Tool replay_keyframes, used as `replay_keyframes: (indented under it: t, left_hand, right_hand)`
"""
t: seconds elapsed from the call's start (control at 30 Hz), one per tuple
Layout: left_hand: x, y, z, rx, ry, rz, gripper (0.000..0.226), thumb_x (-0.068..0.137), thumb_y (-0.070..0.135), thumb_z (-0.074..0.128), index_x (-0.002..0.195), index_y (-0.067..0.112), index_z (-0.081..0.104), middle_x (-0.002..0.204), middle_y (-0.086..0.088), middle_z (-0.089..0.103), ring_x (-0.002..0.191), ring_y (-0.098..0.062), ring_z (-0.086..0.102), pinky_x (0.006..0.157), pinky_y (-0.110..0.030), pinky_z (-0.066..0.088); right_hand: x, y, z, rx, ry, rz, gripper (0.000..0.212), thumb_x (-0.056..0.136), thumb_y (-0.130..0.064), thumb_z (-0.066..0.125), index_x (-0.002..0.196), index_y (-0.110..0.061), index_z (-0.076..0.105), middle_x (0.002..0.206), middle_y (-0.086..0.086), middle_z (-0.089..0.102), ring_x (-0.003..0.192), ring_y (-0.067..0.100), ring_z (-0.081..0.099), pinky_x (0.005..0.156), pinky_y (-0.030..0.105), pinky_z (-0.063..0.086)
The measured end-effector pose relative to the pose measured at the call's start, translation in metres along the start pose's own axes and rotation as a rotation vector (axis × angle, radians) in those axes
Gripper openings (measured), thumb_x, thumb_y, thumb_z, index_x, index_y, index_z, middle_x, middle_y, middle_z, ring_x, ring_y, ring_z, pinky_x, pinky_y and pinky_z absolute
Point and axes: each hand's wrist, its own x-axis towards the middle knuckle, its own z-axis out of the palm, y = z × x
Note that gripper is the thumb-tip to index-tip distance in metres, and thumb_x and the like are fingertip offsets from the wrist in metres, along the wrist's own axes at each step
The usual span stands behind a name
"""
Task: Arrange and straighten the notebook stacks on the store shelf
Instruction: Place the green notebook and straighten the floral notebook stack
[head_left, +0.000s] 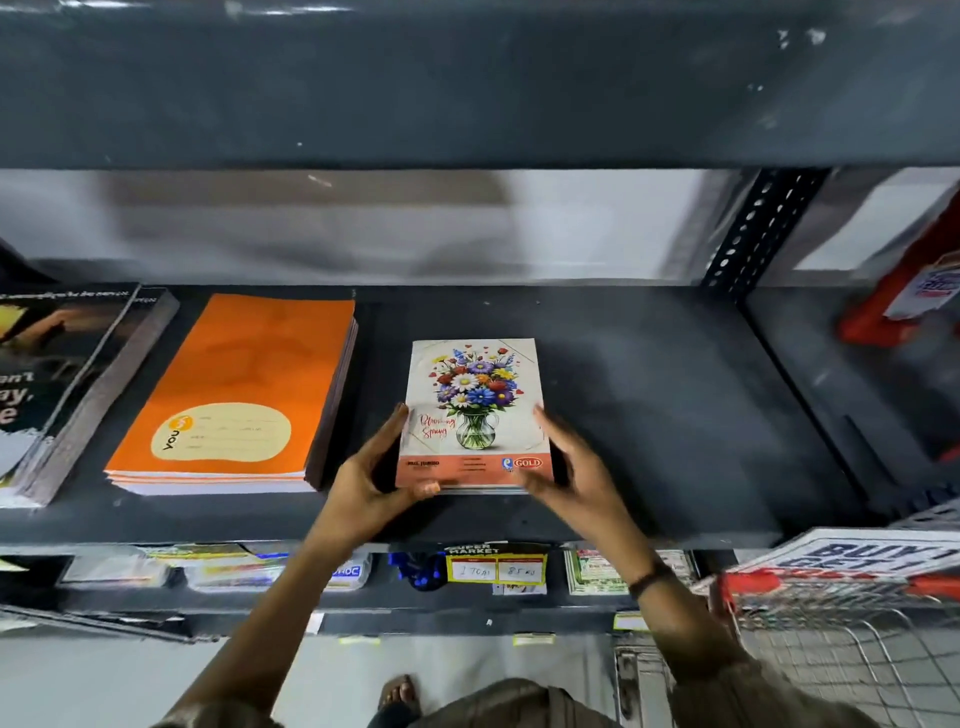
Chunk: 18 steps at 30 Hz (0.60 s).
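On the dark shelf (649, 395), a small stack of flower-cover notebooks (475, 415) lies flat near the front edge. The left hand (371, 475) clasps its left side, thumb at the front edge; the right hand (574, 465) hovers at the right edge, fingers (545, 423) spread. An orange notebook stack (239, 395) sits just beside, apart.

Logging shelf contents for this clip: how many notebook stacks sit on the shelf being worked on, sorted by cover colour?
Dark cover: 1, dark stack at the far left, partly cut off
Orange cover: 1, orange stack
Floral cover: 1, floral stack between the left hand and right hand
Total: 3 stacks on the shelf
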Motion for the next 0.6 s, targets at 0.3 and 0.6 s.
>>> replay_keyframes:
  t: [0.3,0.6]
  left_hand:
    - [0.001,-0.009,0.01,0.071,0.201,0.01,0.077,0.062,0.016,0.078,0.132,0.021,0.045,0.133,-0.007,0.055,0.116,-0.018,0.055,0.098,-0.033,0.047]
    - [-0.001,-0.014,0.013,0.146,0.249,0.073,0.071,0.063,0.016,0.077,0.126,0.028,0.048,0.139,-0.004,0.049,0.119,-0.018,0.055,0.082,0.0,0.043]
  right_hand:
    - [-0.003,0.011,0.007,-0.175,0.187,-0.167,0.06,0.067,-0.036,0.071,0.122,-0.017,0.058,0.135,0.006,0.049,0.125,0.016,0.048,0.099,0.004,0.037]
    - [-0.006,0.016,0.007,-0.287,0.216,-0.219,0.059,0.068,-0.037,0.07,0.123,-0.018,0.057,0.129,0.006,0.052,0.121,0.018,0.05,0.104,0.006,0.033]
